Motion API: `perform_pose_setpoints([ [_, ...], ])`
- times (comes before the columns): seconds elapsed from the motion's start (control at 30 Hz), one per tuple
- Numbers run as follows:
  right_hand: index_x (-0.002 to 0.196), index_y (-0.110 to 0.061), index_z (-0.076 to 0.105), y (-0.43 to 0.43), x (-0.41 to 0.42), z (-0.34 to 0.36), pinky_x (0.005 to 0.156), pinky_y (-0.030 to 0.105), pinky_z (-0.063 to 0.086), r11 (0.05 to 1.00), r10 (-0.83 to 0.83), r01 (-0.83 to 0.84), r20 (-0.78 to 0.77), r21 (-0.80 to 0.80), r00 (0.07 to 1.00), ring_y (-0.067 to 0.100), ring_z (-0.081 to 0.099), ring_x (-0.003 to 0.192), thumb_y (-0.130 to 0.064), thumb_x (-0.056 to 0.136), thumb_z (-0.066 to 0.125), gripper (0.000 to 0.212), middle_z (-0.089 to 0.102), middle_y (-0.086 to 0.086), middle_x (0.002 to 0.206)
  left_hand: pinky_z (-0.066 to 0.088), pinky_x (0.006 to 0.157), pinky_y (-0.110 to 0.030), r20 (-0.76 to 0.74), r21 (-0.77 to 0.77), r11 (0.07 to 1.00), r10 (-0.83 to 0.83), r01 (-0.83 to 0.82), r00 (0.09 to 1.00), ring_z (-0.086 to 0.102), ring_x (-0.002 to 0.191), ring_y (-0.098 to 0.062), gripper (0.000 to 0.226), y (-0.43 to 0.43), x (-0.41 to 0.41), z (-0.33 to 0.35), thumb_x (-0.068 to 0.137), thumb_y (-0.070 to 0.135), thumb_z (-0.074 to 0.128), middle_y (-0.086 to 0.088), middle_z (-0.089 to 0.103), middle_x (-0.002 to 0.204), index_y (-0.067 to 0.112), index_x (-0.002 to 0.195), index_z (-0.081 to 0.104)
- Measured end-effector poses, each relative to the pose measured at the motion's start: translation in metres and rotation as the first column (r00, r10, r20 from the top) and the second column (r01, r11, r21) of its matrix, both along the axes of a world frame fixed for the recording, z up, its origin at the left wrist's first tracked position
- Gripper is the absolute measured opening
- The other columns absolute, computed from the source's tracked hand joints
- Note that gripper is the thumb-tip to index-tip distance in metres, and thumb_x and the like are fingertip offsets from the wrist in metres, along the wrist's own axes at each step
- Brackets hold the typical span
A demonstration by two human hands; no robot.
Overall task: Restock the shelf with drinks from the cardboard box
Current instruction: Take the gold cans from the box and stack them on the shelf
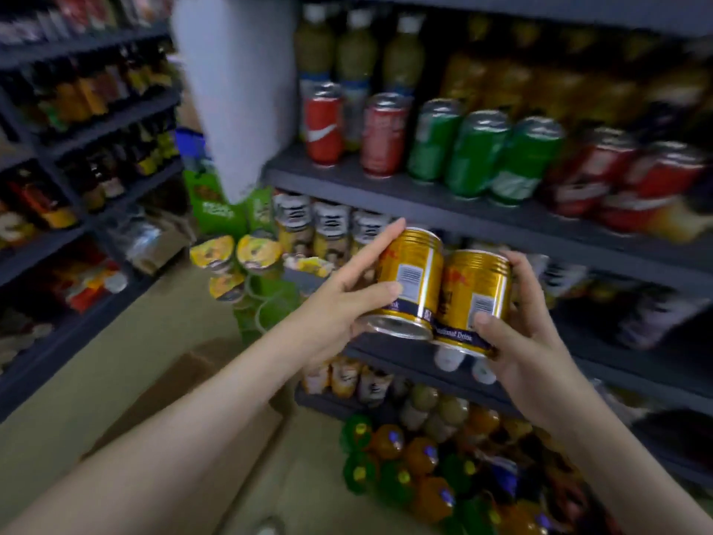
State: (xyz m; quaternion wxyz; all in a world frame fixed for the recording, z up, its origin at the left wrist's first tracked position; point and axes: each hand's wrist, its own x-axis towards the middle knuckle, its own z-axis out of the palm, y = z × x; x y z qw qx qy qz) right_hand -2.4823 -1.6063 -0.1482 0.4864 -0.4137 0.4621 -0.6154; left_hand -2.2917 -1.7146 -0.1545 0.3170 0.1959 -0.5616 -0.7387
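Gold cans (409,281) gripped, one per hand (339,303).

Location type: retail shop, specifically a grocery or convenience store aisle. Indicators: a dark shelf (424,202) carries identical goods in outward-facing rows, with red cans (324,125), green cans (472,156) and capped bottles (357,48) behind. A second shelving unit (96,121) at left holds more bottles; their labels are blurred. Lidded bowls (258,251) are stacked at the aisle end.
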Motion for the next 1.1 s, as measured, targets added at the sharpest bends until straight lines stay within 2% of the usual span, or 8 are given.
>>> perform_pose_setpoints([
  [0.1, 0.13, -0.044, 0.045, 0.036, -0.061, 0.03, 0.076, 0.036, 0.057, 0.996, -0.067, 0.065, -0.035, -0.056, 0.997, 0.028, 0.066, 0.103, -0.02, 0.075, 0.069, 0.065, 0.063, 0.004, 0.117, 0.056, 0.085, -0.039, 0.009, -0.064, 0.998, -0.014, 0.014, 1.0, 0.064, 0.107, -0.024, 0.061, 0.026, -0.065, 0.039, 0.083, 0.012, 0.067, 0.001, 0.061, 0.128, 0.051, 0.128, 0.051],
  [0.23, 0.131, -0.047, 0.043, 0.061, -0.11, 0.061, 0.081, 0.04, 0.057, 0.977, -0.15, 0.144, -0.026, -0.157, 0.988, 0.027, 0.065, 0.107, -0.022, 0.076, 0.067, 0.065, 0.065, -0.002, 0.117, 0.053, 0.09, -0.04, 0.051, -0.242, 0.97, -0.025, 0.036, 0.998, 0.063, 0.11, -0.023, 0.063, 0.043, -0.117, 0.081, 0.077, 0.02, 0.067, -0.001, 0.06, 0.128, 0.055, 0.127, 0.05],
  [0.37, 0.129, -0.041, 0.043, 0.076, -0.14, 0.094, 0.076, 0.038, 0.057, 0.952, -0.179, 0.154, -0.072, -0.265, 0.981, 0.029, 0.066, 0.102, -0.016, 0.079, 0.065, 0.061, 0.065, 0.003, 0.115, 0.052, 0.08, -0.025, 0.028, -0.394, 0.919, 0.01, 0.001, 1.0, 0.062, 0.11, -0.016, 0.061, 0.044, -0.148, 0.114, 0.079, 0.02, 0.073, 0.003, 0.059, 0.129, 0.058, 0.122, 0.052],
  [0.63, 0.141, -0.048, 0.022, 0.045, -0.175, 0.18, 0.089, 0.041, 0.053, 0.851, -0.378, 0.222, -0.262, -0.476, 0.888, 0.02, 0.064, 0.109, -0.026, 0.071, 0.08, 0.093, 0.06, 0.003, 0.126, 0.049, 0.097, -0.038, -0.063, -0.649, 0.75, 0.113, -0.126, 0.992, 0.057, 0.118, -0.015, 0.062, 0.011, -0.168, 0.183, 0.081, 0.026, 0.067, 0.004, 0.05, 0.139, 0.062, 0.127, 0.045],
  [0.8, 0.142, -0.039, 0.015, -0.004, -0.203, 0.22, 0.09, 0.039, 0.054, 0.763, -0.536, 0.278, -0.331, -0.584, 0.777, 0.018, 0.065, 0.109, -0.018, 0.078, 0.078, 0.091, 0.055, 0.009, 0.131, 0.036, 0.109, -0.049, -0.148, -0.75, 0.618, 0.191, -0.236, 0.97, 0.042, 0.134, -0.014, 0.065, -0.022, -0.166, 0.206, 0.078, 0.04, 0.066, 0.014, 0.041, 0.147, 0.058, 0.134, 0.038],
  [0.87, 0.142, -0.034, 0.015, -0.019, -0.22, 0.226, 0.092, 0.04, 0.053, 0.721, -0.606, 0.337, -0.316, -0.605, 0.73, 0.018, 0.065, 0.108, -0.016, 0.078, 0.078, 0.092, 0.057, 0.008, 0.128, 0.036, 0.11, -0.043, -0.172, -0.761, 0.595, 0.196, -0.256, 0.965, 0.04, 0.134, -0.009, 0.066, -0.034, -0.168, 0.21, 0.081, 0.038, 0.067, 0.018, 0.04, 0.147, 0.055, 0.136, 0.037],
  [1.0, 0.139, -0.038, 0.017, -0.036, -0.26, 0.229, 0.097, 0.047, 0.05, 0.705, -0.677, 0.459, -0.318, -0.541, 0.664, 0.021, 0.061, 0.113, -0.029, 0.068, 0.083, 0.098, 0.05, 0.01, 0.135, 0.042, 0.092, -0.008, -0.176, -0.807, 0.538, 0.174, -0.244, 0.969, 0.042, 0.122, 0.013, 0.067, -0.048, -0.182, 0.214, 0.08, 0.032, 0.065, 0.034, 0.038, 0.14, 0.05, 0.137, 0.036],
  [1.1, 0.138, -0.039, 0.018, -0.041, -0.284, 0.227, 0.1, 0.049, 0.047, 0.733, -0.674, 0.472, -0.425, -0.491, 0.605, 0.023, 0.057, 0.116, -0.035, 0.065, 0.084, 0.099, 0.048, 0.011, 0.134, 0.037, 0.097, -0.005, -0.189, -0.817, 0.523, 0.151, -0.241, 0.97, 0.038, 0.125, 0.015, 0.065, -0.055, -0.201, 0.216, 0.082, 0.03, 0.064, 0.041, 0.037, 0.136, 0.051, 0.137, 0.035],
])
